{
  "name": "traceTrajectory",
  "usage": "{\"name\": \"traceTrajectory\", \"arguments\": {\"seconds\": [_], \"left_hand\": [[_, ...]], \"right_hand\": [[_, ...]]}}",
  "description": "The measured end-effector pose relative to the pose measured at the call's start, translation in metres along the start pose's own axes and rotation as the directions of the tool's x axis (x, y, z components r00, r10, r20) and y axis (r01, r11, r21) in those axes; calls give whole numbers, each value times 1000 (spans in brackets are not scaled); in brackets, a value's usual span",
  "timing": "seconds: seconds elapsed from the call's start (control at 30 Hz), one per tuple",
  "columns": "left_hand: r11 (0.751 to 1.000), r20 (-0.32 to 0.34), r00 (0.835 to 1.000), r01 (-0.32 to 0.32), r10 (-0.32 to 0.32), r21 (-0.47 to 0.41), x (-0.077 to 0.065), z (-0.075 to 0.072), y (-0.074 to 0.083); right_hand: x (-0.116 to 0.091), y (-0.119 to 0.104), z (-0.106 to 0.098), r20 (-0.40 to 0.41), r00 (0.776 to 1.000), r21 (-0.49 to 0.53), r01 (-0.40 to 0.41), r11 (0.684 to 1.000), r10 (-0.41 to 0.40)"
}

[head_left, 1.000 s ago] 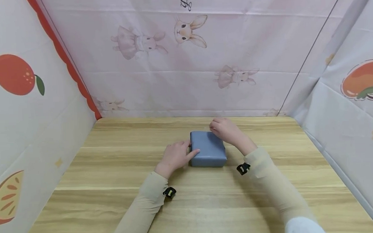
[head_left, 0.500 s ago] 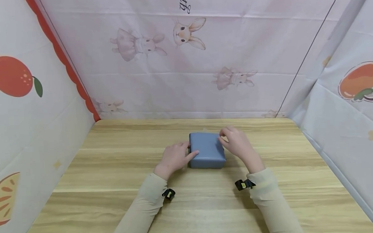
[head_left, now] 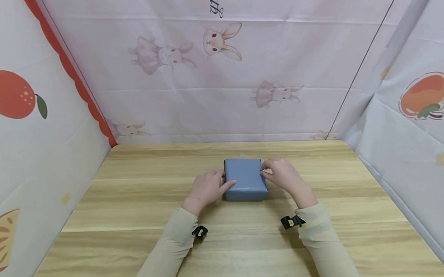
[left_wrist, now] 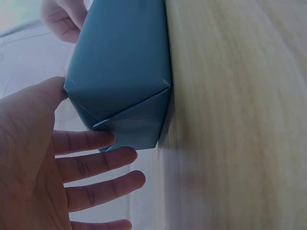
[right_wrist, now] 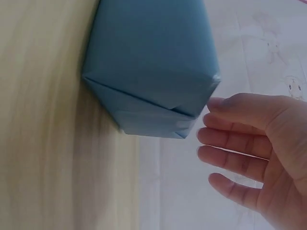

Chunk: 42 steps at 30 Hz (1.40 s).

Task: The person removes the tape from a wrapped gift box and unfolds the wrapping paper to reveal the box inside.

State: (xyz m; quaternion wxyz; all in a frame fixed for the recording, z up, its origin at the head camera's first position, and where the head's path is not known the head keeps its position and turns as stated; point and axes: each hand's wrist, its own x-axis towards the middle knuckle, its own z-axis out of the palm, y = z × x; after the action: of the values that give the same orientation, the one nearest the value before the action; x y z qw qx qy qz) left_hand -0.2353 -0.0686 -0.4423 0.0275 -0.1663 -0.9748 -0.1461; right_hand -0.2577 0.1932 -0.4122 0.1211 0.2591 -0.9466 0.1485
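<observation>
A box wrapped in blue paper (head_left: pixel 244 174) lies flat near the far side of the table. My left hand (head_left: pixel 206 188) is at its left end, thumb over the top edge and the other fingers straight and spread by the end. The left wrist view shows the folded end flap (left_wrist: pixel 136 122) with a fingertip close against it. At the right end my right hand (head_left: pixel 285 176) has thumb and index fingertips together right at the top edge; I cannot tell whether they pinch something. A shiny patch (right_wrist: pixel 184 124) shows on the right end's folded paper.
A small pale, clear scrap (head_left: pixel 242 154) lies on the wooden table (head_left: pixel 225 244) behind the box. Printed cloth walls (head_left: pixel 191 103) enclose the table at the back and both sides.
My right hand has come from the box's far right corner toward me, to the middle of its right edge. The left hand stays at the left end. The head view has shifted slightly.
</observation>
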Motion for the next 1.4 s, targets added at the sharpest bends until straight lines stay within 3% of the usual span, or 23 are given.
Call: {"name": "traceTrajectory", "arguments": {"seconds": [1.07,1.23,1.4], "left_hand": [[1000,2,1000,-9,9,2,0,-1,-1],[1000,-3,1000,-8,8,-3,-1,-1,-1],[1000,0,1000,-5,5,3,-2,-2,0]], "right_hand": [[0,-4,12,-118,982,-118,136,984,-150],[1,-3,13,-100,986,-78,123,989,-130],[0,1,14,-67,996,10,61,998,-60]]}}
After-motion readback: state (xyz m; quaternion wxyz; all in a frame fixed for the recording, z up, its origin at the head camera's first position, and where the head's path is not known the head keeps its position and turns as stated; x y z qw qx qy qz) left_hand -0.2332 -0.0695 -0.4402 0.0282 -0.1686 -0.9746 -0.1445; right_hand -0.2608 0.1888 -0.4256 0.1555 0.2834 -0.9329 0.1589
